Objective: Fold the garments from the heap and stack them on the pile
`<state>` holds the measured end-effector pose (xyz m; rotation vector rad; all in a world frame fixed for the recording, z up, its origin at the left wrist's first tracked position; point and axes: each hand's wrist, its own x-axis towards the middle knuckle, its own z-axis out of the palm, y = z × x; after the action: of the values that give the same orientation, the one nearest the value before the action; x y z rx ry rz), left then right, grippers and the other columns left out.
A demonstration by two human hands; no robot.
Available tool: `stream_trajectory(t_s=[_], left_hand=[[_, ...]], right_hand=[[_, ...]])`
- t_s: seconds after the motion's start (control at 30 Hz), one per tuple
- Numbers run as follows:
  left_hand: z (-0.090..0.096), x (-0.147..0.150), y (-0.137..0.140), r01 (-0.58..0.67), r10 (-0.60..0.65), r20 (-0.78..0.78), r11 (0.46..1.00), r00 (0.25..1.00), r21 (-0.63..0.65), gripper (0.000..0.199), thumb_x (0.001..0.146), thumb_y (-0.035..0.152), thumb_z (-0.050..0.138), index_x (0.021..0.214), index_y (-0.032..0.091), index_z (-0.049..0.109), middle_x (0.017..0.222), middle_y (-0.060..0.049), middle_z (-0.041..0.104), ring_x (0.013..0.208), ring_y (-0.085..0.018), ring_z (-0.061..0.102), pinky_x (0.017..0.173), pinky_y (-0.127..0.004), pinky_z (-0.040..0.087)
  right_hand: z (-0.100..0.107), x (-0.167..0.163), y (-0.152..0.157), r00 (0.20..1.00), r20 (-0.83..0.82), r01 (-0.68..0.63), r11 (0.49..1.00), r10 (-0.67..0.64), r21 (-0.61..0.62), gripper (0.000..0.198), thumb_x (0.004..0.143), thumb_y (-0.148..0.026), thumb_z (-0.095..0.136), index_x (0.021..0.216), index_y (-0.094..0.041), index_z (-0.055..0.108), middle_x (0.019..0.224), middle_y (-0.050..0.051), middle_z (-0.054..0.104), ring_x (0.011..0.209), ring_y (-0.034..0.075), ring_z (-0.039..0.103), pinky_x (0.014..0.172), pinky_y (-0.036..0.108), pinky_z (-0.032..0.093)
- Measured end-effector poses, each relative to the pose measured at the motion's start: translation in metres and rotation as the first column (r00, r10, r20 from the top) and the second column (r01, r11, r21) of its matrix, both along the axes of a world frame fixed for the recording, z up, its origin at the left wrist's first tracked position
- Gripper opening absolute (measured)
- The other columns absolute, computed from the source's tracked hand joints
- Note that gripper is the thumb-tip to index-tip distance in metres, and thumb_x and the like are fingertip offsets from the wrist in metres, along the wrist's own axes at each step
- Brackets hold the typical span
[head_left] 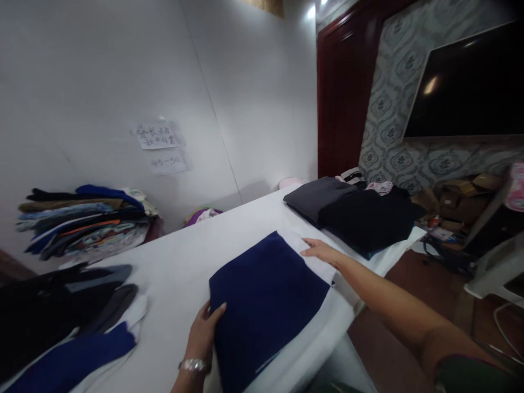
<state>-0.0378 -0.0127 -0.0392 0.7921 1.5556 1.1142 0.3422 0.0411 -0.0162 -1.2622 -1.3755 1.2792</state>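
Note:
A folded navy garment [268, 305] with a white band along its right side lies on the white-covered table in front of me. My left hand [203, 327], with a bracelet at the wrist, grips the garment's left edge, thumb on top and the other fingers partly hidden beneath. On the far right side, my right hand [321, 252] closes on the white band [305, 254], thumb and fingers at its edge. Beyond that hand are a folded dark grey garment [317, 196] and a black garment [368, 218], lying against each other.
Loose black clothes [45, 305] and a blue garment [77, 355] lie at the left. A tall stack of folded clothes [90, 224] stands behind them. Handwritten paper signs [159, 136] hang on the wall. Cardboard boxes [462, 196] and a white plastic stool [495, 267] are at the right.

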Motion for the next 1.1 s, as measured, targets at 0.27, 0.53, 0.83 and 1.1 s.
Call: stream_trajectory(t_s=[0.27,0.53,0.83,1.1], left_hand=[[0.001,0.018,0.002,0.052,-0.045,-0.159,0.998,0.986,0.041,0.06,0.071,0.013,0.073,0.127,0.014,0.049,0.103,-0.012,0.07,0.089,-0.021,0.069,0.085,-0.034,0.054],[0.009,0.02,0.009,0.147,-0.142,-0.243,0.989,0.96,0.002,0.067,0.071,0.031,0.075,0.129,0.011,0.046,0.11,-0.015,0.067,0.097,-0.024,0.066,0.09,-0.037,0.051],[0.038,0.022,0.032,0.087,0.017,-0.413,0.969,0.911,0.233,0.075,0.068,0.021,0.074,0.134,0.016,0.041,0.126,-0.012,0.059,0.113,-0.022,0.058,0.1,-0.035,0.045],[0.01,0.011,0.048,0.064,-0.028,-0.504,0.996,0.863,0.054,0.07,0.068,0.032,0.077,0.128,0.011,0.047,0.126,-0.017,0.058,0.117,-0.025,0.055,0.101,-0.038,0.04]], right_hand=[[-0.019,0.021,-0.008,0.949,0.304,0.13,0.984,-0.089,-0.118,0.079,0.067,-0.04,0.075,0.136,-0.014,0.047,0.117,0.016,0.063,0.105,0.028,0.061,0.094,0.038,0.046],[-0.018,0.032,-0.03,0.96,0.266,0.148,0.959,-0.081,-0.24,0.082,0.073,-0.054,0.067,0.143,-0.023,0.036,0.131,0.014,0.054,0.102,0.024,0.062,0.087,0.033,0.05],[-0.015,0.014,-0.008,0.973,0.153,0.165,0.985,-0.17,0.044,0.073,0.069,-0.041,0.07,0.136,-0.023,0.046,0.099,0.007,0.067,0.088,0.023,0.063,0.083,0.041,0.05],[-0.044,-0.004,0.01,0.89,0.319,0.321,0.945,-0.325,0.066,0.06,0.063,-0.041,0.074,0.115,-0.013,0.063,0.098,0.008,0.066,0.091,0.023,0.061,0.089,0.039,0.046]])
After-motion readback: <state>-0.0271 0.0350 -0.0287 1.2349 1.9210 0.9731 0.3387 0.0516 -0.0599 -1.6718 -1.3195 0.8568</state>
